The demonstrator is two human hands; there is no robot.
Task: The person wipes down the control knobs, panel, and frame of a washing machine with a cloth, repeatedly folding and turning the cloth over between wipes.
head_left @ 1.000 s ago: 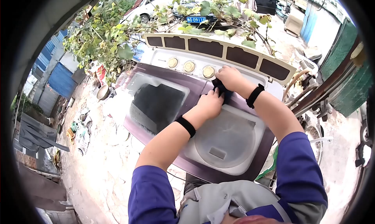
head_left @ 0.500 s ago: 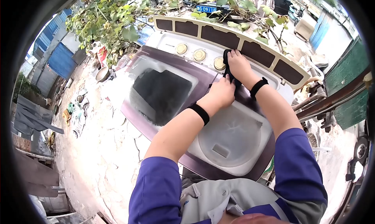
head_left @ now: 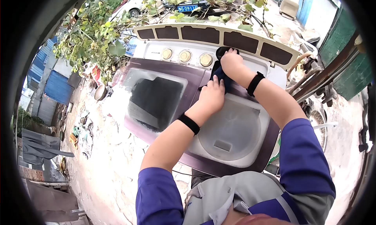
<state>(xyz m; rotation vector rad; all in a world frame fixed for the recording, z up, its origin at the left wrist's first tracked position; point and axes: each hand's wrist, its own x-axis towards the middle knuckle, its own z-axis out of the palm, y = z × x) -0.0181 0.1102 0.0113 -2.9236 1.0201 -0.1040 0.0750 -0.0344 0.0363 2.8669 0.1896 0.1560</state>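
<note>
A twin-tub washing machine [head_left: 132, 104] with purple edging stands before me, with a dark lid window [head_left: 156, 101] on the left and a round translucent lid [head_left: 231, 133] on the right. Several cream knobs [head_left: 185, 56] line its white control panel. My right hand [head_left: 234, 66] presses a dark cloth [head_left: 219, 73] against the panel just right of the rightmost knob [head_left: 206, 60]. Lower down, my left hand [head_left: 212, 95] has its fingers on the cloth's lower part, near the top of the round lid. Both hands partly cover the cloth. Black bands circle both wrists.
A raised cream flap [head_left: 217, 26] with brown panels runs along the machine's back edge. Leafy vines [head_left: 92, 39] hang behind it at left. Parked cars [head_left: 184, 7] are beyond. Pipes [head_left: 303, 68] and a green sheet [head_left: 342, 58] are at the right.
My view has shifted, so the machine sits further left and more level. The cloth remains under both hands; its top now bunches beside the rightmost knob, and my right hand's fingers look more curled.
</note>
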